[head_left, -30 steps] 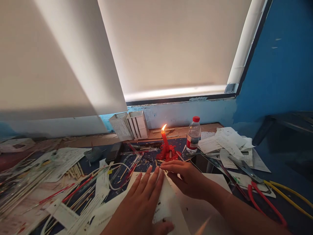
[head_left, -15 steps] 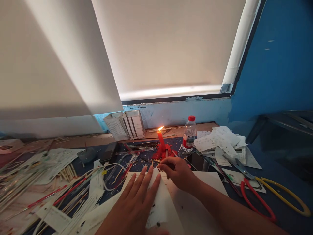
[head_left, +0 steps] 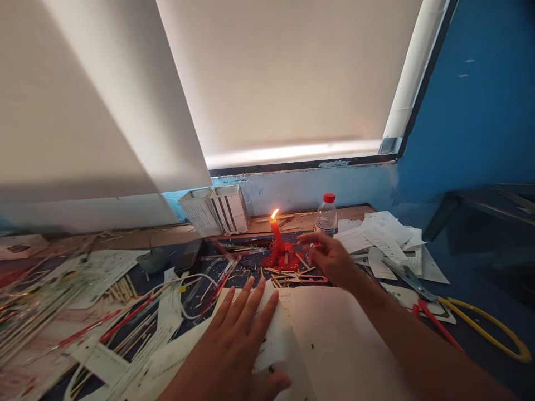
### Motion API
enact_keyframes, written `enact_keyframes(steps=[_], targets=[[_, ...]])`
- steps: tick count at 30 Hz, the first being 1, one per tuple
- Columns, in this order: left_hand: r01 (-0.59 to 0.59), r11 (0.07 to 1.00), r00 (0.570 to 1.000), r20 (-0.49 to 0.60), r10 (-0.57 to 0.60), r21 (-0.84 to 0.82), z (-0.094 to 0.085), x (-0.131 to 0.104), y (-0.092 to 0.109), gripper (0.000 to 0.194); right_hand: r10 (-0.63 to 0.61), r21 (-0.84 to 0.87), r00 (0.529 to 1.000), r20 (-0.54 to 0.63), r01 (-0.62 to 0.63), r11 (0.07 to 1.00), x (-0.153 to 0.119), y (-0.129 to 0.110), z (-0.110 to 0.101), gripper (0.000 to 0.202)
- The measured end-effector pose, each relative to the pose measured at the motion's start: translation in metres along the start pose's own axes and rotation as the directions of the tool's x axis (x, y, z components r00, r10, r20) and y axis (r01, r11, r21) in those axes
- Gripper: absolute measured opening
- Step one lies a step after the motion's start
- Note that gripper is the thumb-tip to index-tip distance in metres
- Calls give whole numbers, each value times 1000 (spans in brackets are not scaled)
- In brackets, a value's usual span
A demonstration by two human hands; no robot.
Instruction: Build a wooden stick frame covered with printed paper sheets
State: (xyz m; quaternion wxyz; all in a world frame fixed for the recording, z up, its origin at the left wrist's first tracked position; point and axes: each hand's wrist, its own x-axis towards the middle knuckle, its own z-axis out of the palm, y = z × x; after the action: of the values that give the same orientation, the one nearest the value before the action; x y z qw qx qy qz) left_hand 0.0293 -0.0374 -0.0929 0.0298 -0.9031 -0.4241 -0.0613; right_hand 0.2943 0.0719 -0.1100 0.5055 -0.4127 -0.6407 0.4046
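Note:
My left hand point(head_left: 236, 328) lies flat with its fingers spread on an open book or sheaf of white paper point(head_left: 343, 328). A thin, translucent-looking sheet point(head_left: 271, 348) sits beneath its fingers and thumb. Above the far edge of the paper hovers my right hand point(head_left: 330, 259), its index finger stretched and its thumb apart; I see nothing held. It partly hides the red-capped bottle point(head_left: 326, 217). Left of it, a lit red candle point(head_left: 276, 236) stands in a pool of melted red wax point(head_left: 271, 260). A pink-handled tool point(head_left: 315, 279) and several small sticks point(head_left: 286, 275) lie before the wax.
Scissors with red and yellow handles point(head_left: 485, 323) lie at right, near a heap of papers point(head_left: 387, 236). Two paper boxes point(head_left: 229, 210) stand at the back. Thin sticks, strips and a white cable point(head_left: 161, 288) crowd the left. Behind hang blinds point(head_left: 292, 83).
My right hand has lifted from the paper's far edge, moved right and away toward the bottle, and its pinched fingers have parted. My left hand stays flat, its thumb now more visible.

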Motion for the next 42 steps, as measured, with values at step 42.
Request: enact_keyframes(steps=[42], targets=[[-18,991,998,-62,26,132,-3,-3,2,87,-192,-515,853,485,456,726,-20,35,48,11]])
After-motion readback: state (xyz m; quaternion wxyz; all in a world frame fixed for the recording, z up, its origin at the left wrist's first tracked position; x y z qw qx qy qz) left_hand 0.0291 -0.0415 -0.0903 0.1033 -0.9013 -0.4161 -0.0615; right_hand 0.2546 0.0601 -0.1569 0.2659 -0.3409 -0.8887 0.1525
